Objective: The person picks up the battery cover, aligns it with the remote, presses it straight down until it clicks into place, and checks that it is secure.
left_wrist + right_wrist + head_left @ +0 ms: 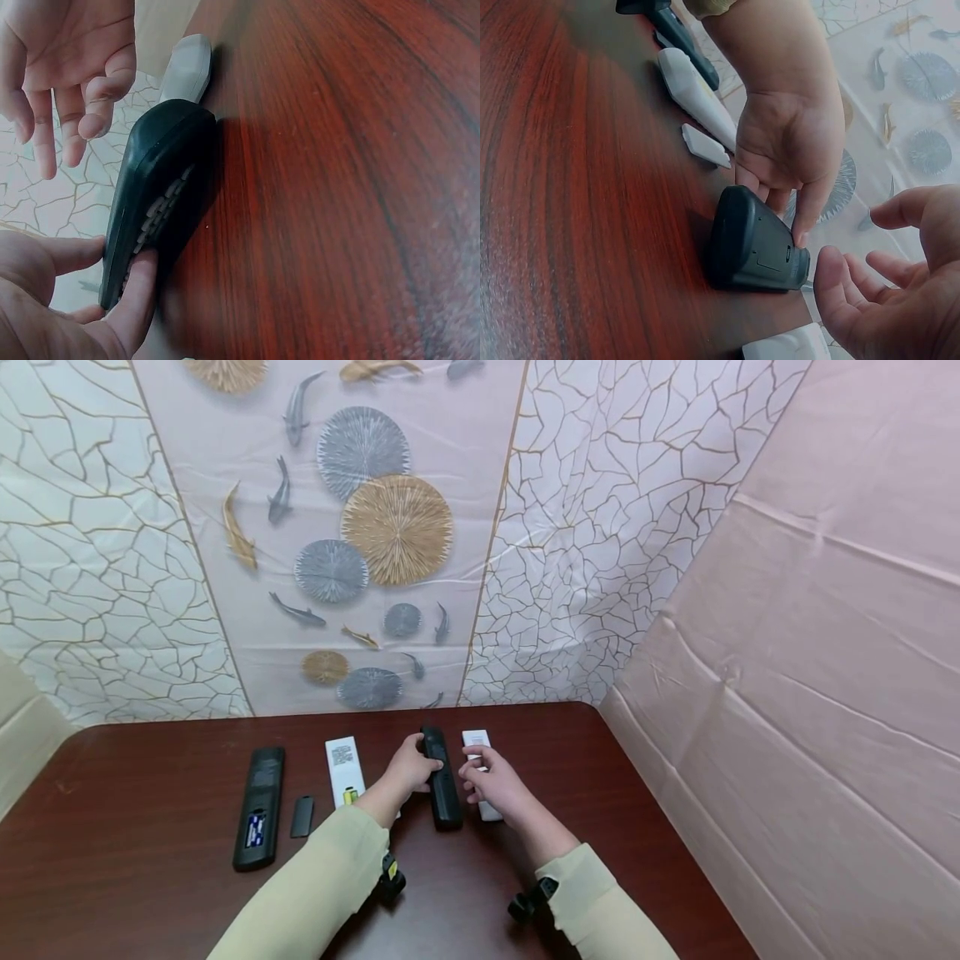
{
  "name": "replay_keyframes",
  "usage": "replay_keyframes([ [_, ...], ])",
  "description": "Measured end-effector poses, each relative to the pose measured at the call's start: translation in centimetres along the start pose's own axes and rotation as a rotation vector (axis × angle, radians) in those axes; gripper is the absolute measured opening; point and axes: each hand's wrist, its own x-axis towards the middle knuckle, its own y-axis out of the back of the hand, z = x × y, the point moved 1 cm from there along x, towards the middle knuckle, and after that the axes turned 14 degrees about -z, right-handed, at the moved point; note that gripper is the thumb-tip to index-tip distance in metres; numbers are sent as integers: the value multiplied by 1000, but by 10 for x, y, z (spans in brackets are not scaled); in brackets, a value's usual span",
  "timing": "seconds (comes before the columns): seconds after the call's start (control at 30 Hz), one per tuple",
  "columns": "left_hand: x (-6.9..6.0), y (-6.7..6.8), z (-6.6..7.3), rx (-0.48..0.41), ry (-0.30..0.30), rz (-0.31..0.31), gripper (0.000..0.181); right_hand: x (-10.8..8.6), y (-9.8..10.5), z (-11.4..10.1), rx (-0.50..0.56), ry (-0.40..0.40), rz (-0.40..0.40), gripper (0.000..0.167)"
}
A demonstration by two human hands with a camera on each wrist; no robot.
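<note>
As left hand (410, 766) grips black remote (446, 793), right hand (498, 783) nearby, loosely curled.

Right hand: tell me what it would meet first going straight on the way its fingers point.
Most likely the black remote that the left hand grips. The right hand points toward it, though the depth between them is hard to judge.

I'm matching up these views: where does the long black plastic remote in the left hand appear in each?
Head: long black plastic remote, lower half, slightly left of centre.
Left wrist: remote, left half.
Right wrist: remote, just right of and below centre.
Shared landmark: the bare left hand gripping it.
</note>
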Motion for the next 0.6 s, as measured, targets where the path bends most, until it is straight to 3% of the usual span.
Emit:
replay_keyframes([
  [0.2, -1, 0, 0, 12, 33, -1, 71, 0, -1, 0, 4, 2, 1, 41],
  [0.6, -19, -2, 10, 124, 62, -21, 65, 1, 0, 2, -13, -9, -6, 40],
])
